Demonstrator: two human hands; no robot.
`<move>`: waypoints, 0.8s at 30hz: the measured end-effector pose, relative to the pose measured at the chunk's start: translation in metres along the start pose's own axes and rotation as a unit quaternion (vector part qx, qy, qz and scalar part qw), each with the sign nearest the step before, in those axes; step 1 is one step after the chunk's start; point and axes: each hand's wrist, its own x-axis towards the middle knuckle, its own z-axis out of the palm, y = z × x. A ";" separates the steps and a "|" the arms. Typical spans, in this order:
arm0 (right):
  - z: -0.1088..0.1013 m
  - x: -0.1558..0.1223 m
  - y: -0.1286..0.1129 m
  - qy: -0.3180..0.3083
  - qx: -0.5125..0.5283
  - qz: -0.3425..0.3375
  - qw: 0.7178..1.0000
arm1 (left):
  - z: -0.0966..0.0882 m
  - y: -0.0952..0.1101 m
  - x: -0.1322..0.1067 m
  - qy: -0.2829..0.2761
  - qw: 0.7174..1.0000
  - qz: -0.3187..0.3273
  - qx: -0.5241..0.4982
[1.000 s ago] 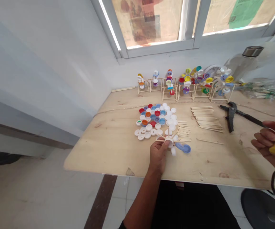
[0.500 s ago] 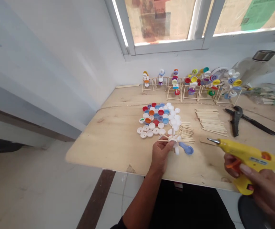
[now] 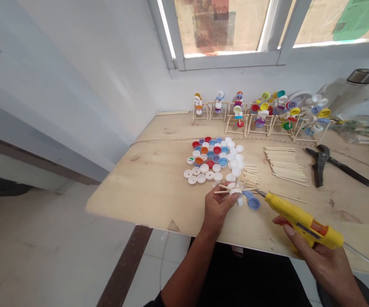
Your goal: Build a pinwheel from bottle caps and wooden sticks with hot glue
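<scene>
Currently, the left hand (image 3: 215,209) is clamped on a white bottle-cap hub (image 3: 236,193) with radiating sticks (image 3: 222,192), above the wooden table (image 3: 158,187). The right hand (image 3: 318,253) grips a yellow hot-glue gun (image 3: 296,214), its nozzle near a blue cap (image 3: 254,203). Beyond lie loose bottle caps (image 3: 210,164), matchstick-thin rods (image 3: 285,164) and black pliers (image 3: 321,160); bottle-cap wheels (image 3: 263,114) stand by the wall (image 3: 133,76).

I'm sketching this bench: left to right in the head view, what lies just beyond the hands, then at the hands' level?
Beyond: bottle caps → short wooden sticks → longer wooden sticks → black pliers.
Hands' level: left hand → light-blue bottle cap → yellow glue gun.
</scene>
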 end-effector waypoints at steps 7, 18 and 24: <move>0.008 0.002 0.011 0.036 0.032 0.012 0.999 | -0.002 -0.002 0.000 -0.014 0.998 0.034 0.056; 0.009 0.002 -0.005 0.031 -0.114 -0.087 0.989 | -0.003 -0.001 0.000 -0.028 0.995 0.054 0.080; 0.007 0.005 -0.007 -0.005 -0.135 -0.125 0.983 | -0.006 -0.005 -0.001 -0.044 0.989 0.074 0.117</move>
